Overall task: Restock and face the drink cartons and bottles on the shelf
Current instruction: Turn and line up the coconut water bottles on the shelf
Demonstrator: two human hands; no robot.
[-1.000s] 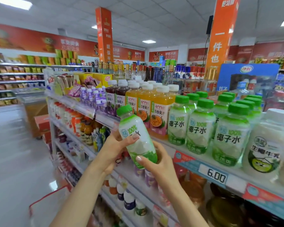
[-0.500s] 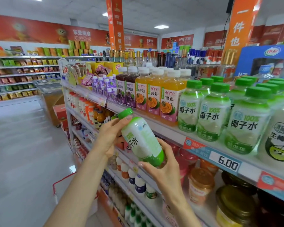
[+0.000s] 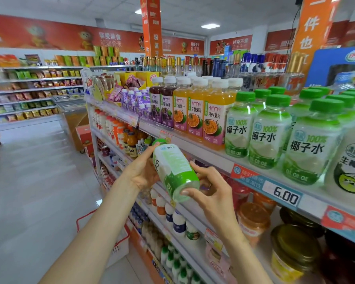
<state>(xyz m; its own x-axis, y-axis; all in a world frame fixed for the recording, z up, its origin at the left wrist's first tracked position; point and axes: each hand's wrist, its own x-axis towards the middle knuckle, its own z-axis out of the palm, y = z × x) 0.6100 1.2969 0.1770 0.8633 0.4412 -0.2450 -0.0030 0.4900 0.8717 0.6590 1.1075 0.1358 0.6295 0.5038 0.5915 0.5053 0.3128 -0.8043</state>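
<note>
Clear plastic under a glossy sleeve, the bottle (image 3: pixel 175 173) looks full. I judge it fairly heavy, firm rather than fragile, and likely slick on the label. The safest hold is round the body, with support at the base. It hangs tilted just in front of the shelf (image 3: pixel 205 155) edge, below the row (image 3: pixel 270 130) of matching green-capped bottles, cap (image 3: pixel 159 141) pointing away and base toward the camera. The left hand (image 3: pixel 140 171) curls round its upper part near the cap. The right hand (image 3: pixel 211 189) clamps the base, fingers (image 3: pixel 201 168) over the top and thumb at the rim. Both forearms reach up and forward.
</note>
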